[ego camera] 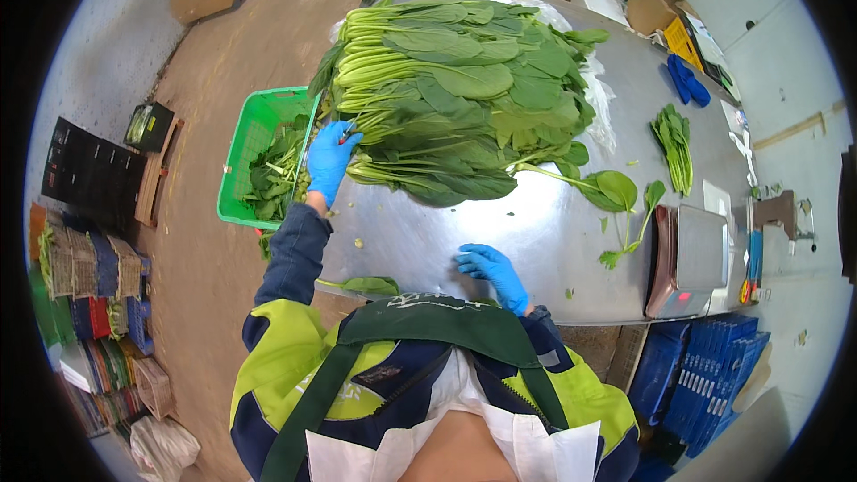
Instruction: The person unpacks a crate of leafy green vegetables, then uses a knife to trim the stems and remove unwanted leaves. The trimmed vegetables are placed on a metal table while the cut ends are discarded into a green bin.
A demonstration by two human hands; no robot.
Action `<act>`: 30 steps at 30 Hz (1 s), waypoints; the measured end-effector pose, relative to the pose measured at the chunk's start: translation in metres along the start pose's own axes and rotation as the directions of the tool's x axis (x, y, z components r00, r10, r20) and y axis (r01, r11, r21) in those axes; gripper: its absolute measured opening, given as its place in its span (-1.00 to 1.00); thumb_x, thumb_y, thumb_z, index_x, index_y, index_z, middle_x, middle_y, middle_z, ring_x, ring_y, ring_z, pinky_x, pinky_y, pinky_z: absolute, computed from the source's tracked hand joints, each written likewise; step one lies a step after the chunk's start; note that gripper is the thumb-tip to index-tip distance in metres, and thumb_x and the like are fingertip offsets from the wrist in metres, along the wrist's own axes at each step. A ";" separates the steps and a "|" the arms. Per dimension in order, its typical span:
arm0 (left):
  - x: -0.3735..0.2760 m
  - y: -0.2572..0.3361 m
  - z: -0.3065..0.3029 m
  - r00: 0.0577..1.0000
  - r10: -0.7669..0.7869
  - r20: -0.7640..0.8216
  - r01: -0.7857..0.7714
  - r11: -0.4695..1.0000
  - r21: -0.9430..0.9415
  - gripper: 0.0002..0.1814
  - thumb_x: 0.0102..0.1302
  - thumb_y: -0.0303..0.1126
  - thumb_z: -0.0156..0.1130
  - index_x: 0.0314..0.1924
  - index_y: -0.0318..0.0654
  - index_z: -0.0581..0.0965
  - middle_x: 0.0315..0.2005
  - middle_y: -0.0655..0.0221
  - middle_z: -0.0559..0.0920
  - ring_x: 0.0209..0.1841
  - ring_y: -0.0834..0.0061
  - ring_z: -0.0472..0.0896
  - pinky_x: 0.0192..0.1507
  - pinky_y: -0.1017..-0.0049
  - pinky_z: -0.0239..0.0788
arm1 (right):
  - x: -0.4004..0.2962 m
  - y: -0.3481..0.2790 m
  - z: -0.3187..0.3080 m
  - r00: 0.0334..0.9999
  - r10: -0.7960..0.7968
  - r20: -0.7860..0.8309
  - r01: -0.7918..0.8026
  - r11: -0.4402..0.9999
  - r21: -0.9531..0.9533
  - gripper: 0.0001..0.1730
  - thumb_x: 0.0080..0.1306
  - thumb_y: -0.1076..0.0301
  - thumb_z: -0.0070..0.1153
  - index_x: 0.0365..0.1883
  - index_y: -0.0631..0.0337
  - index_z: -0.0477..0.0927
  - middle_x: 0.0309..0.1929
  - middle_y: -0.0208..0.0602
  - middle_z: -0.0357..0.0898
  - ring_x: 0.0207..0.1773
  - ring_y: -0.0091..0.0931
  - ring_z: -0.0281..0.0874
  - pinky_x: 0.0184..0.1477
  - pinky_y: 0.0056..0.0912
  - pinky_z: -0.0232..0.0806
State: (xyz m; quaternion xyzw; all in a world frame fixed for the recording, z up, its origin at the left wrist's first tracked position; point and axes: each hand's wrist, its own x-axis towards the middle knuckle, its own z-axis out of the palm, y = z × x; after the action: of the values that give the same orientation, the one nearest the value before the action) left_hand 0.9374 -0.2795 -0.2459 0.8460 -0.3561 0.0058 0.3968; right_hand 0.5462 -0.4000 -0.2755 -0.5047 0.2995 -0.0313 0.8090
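My left hand (328, 159), in a blue glove, is closed on a small knife (346, 136); most of its handle is hidden in the fingers. It is at the stem ends of a large pile of leafy greens (455, 80) with pale green stalks. Just left of that hand, a green plastic crate (231, 167) holds loose leaves and trimmings (271, 177). My right hand (492, 274), also blue-gloved, hovers over or rests on the near part of the steel table (415, 234), fingers loosely curled and apart, with nothing seen in it. A single leafy stalk (365, 285) lies at the near edge.
Right of the pile are loose stalks (612, 194), a small bunch of greens (671, 147), blue gloves (687, 80) and a weighing scale (689, 258). Scissors (745, 290) lie by the wall. Blue crates (710, 375) stand below right; stacked crates (94, 268) are at far left.
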 end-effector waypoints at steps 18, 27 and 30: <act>-0.005 -0.020 0.026 0.951 -0.260 0.165 0.305 0.862 -0.404 -0.40 0.06 -0.34 0.55 0.11 -0.34 0.56 -0.19 0.35 0.67 -0.23 0.57 0.60 -0.16 0.51 0.43 | 0.070 -0.049 0.059 0.959 -0.025 0.284 0.023 1.000 0.011 -0.64 0.41 0.15 0.14 0.07 0.14 0.58 -0.15 -0.42 0.65 -0.12 -0.64 0.56 -0.02 -0.59 0.36; -0.114 0.082 0.015 0.756 -0.367 0.541 0.642 0.577 -0.505 -0.74 0.27 -0.16 0.38 -0.35 -0.22 0.67 -0.58 0.49 0.61 -0.59 0.72 0.46 -0.55 0.65 0.23 | 0.123 -0.034 0.056 0.967 -0.047 0.252 -0.066 0.905 0.421 -0.46 0.47 0.10 0.08 0.35 0.10 0.40 0.20 -0.45 0.52 0.21 -0.55 0.45 0.23 -0.42 0.31; -0.136 0.106 0.006 0.726 -0.403 0.558 0.686 0.487 -0.540 -0.75 0.31 -0.19 0.34 -0.31 -0.25 0.68 -0.57 0.49 0.62 -0.59 0.72 0.46 -0.55 0.65 0.23 | 0.123 -0.024 0.056 0.930 -0.159 0.331 -0.008 0.892 0.452 -0.39 0.47 0.15 0.10 0.40 0.20 0.31 0.18 -0.41 0.51 0.20 -0.53 0.46 0.24 -0.38 0.32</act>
State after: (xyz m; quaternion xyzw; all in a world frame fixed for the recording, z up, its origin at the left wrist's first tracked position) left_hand 0.7698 -0.2485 -0.2187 0.6746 -0.1010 -0.4156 0.6017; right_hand 0.6817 -0.4105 -0.2939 -0.3144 0.1110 -0.0382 0.9420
